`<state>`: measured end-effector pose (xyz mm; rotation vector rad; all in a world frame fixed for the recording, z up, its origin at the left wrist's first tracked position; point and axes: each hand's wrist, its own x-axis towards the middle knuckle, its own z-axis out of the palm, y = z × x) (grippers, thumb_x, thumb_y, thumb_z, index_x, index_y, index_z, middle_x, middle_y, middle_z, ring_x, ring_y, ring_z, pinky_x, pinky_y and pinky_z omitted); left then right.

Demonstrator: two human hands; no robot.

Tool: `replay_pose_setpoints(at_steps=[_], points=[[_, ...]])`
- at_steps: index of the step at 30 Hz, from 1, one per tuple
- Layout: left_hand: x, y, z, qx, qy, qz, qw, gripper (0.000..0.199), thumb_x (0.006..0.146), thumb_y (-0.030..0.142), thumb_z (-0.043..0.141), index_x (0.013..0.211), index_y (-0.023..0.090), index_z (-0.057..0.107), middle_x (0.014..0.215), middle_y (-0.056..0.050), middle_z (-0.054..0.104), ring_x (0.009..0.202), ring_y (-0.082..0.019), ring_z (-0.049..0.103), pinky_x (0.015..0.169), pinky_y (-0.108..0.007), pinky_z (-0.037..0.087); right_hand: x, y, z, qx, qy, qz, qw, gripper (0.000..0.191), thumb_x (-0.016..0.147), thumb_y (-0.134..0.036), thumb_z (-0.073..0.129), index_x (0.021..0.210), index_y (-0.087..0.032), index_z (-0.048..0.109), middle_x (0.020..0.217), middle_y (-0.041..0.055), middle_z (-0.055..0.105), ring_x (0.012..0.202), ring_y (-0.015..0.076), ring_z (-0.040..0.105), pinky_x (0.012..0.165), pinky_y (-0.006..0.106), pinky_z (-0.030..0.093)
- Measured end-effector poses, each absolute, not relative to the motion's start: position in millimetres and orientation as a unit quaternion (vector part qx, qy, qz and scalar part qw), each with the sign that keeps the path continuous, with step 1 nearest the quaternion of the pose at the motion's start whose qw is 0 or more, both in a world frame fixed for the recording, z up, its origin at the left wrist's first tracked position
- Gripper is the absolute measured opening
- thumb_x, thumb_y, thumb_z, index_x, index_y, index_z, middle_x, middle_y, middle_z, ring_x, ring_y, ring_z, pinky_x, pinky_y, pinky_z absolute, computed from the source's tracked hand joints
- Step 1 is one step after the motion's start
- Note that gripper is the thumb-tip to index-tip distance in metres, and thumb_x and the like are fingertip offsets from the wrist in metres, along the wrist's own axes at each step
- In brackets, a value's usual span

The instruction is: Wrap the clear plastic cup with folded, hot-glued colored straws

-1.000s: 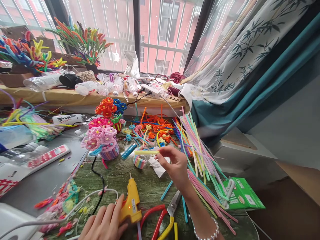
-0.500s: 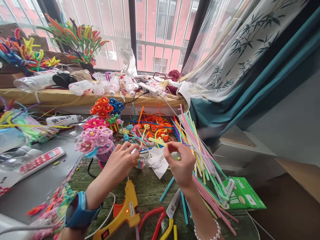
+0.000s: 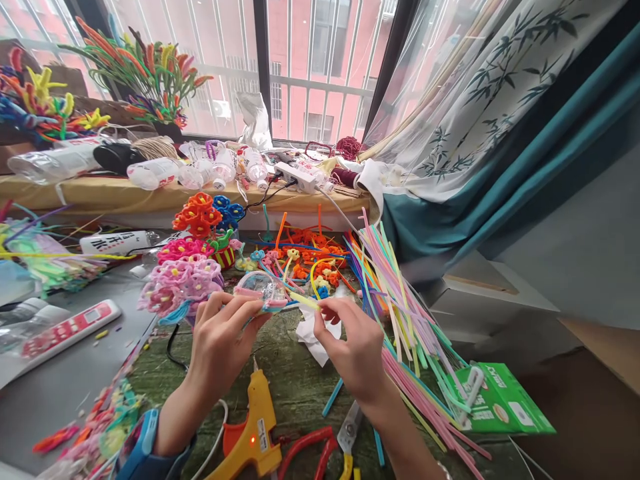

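My left hand (image 3: 220, 337) is closed on a small clear plastic basket (image 3: 270, 288), its edge wrapped in pink and blue pipe cleaner. The fingers cover part of it. Between thumb and forefinger, my right hand (image 3: 353, 343) pinches a short pale yellow pipe cleaner (image 3: 303, 299). Its free end points left, close to the basket; whether they touch I cannot tell. Under the hands lies a crumpled white tissue (image 3: 311, 341). A yellow glue gun (image 3: 260, 407) with a lit red light rests below, beside scissors (image 3: 349, 430) with red and yellow handles.
Pipe-cleaner flowers (image 3: 183, 283) stand at left. Loose pipe cleaners (image 3: 400, 293) spread along the right side, near a green packet (image 3: 510, 397). Orange flower pieces (image 3: 315, 243) lie at the back. Plastic bottles (image 3: 155, 172) and a power strip (image 3: 296, 176) line the sill.
My left hand has turned, bringing the basket up into plainer view. My right hand has shifted slightly left and down, so the yellow pipe cleaner is nearer the basket.
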<state>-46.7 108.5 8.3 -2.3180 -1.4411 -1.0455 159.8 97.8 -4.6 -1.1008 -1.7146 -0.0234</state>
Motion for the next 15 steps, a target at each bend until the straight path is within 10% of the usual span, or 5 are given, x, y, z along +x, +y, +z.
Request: replay_pose_setpoints(at_steps=[15], points=[[-43.6, 108.3, 3.8, -0.802, -0.417, -0.387, 0.182, 0.003, 0.087, 0.018, 0.067, 0.087, 0.021, 0.067, 0.082, -0.001, 0.076, 0.078, -0.021, 0.053, 0.072, -0.033, 0.037, 151.7, 94.5, -1.4, -0.443, -0.712, 0.021, 0.545, 0.009, 0.088, -0.012, 0.056, 0.09, -0.018, 0.063, 0.078, 0.0029, 0.069, 0.066, 0.0147, 0.065, 0.066, 0.025, 0.053]])
